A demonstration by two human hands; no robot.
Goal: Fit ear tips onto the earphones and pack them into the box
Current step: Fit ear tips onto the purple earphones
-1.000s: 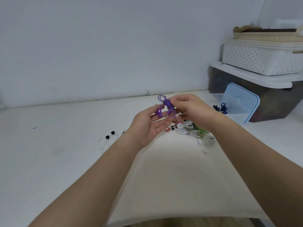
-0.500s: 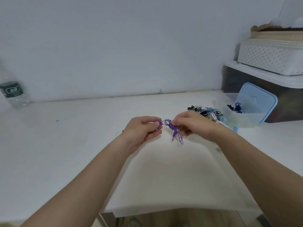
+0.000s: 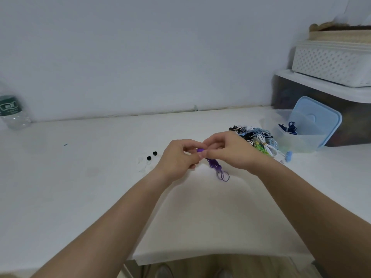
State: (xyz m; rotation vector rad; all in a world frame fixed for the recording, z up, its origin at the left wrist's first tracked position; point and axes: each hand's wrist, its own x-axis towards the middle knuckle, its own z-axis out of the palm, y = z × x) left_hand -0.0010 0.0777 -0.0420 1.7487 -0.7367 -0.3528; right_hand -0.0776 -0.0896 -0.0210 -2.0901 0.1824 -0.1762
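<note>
Your left hand and right hand meet low over white counter. Left fingers curl round purple earbud. Right fingers pinch same purple earphones just beside it, with bundled cable dangling under right hand. Two black ear tips lie on counter left of your left hand. Pile of mixed earphones sits right of your hands, beside clear box holding dark blue earphones. Blue lid leans at box's far side.

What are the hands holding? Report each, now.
Left hand: pinches the purple earphones.
Right hand: pinches the same earphones.
</note>
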